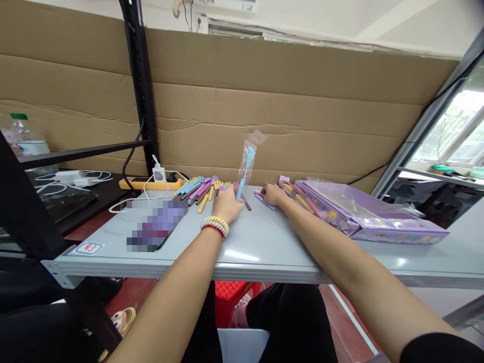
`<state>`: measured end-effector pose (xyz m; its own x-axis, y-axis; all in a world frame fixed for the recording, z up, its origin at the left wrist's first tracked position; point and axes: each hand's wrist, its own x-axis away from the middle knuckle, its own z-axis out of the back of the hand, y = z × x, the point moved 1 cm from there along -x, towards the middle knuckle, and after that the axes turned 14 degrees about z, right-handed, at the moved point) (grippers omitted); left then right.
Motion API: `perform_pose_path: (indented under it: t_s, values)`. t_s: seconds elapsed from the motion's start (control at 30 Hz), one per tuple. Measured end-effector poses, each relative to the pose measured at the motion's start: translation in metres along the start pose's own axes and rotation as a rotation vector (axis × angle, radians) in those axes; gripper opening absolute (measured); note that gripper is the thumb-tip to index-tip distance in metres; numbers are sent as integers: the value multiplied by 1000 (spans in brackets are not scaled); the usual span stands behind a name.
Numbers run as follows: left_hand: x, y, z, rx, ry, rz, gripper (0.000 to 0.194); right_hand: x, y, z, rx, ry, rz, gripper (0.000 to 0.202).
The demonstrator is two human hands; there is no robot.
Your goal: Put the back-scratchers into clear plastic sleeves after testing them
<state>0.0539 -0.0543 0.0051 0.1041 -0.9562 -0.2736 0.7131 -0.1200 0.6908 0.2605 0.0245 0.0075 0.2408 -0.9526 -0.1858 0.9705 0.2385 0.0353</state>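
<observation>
- Pinching the wrapped blue stick (245, 174), tilted above the counter (260, 247): left hand (227, 204).
- Touching the purple piece (265, 202) beside the box (401, 229): right hand (273, 194); grip unclear.
- Lying left: loose sticks (196, 190).

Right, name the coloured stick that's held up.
The blue stick in clear plastic, held up by the left hand; the piled sticks lie on the grey tabletop.
</observation>
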Motion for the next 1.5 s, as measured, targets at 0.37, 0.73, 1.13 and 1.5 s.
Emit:
perform_pose_path:
  t_s: [0.37, 0.73, 1.13, 1.5]
  values:
    - [-1, 1, -2, 12, -4, -12, 17, 5, -4, 2, 188, 297, 109, 33]
    - [2, 0, 0, -9, -5, -9, 18, 16, -5, 1, 276, 295, 40, 37]
    - [0, -2, -3, -11, -22, -20, 20, 12, -2, -9, 101, 232, 39, 32]
    - [0, -2, -2, 26, -21, -41, 21, 12, 2, -3, -59, 528, -2, 30]
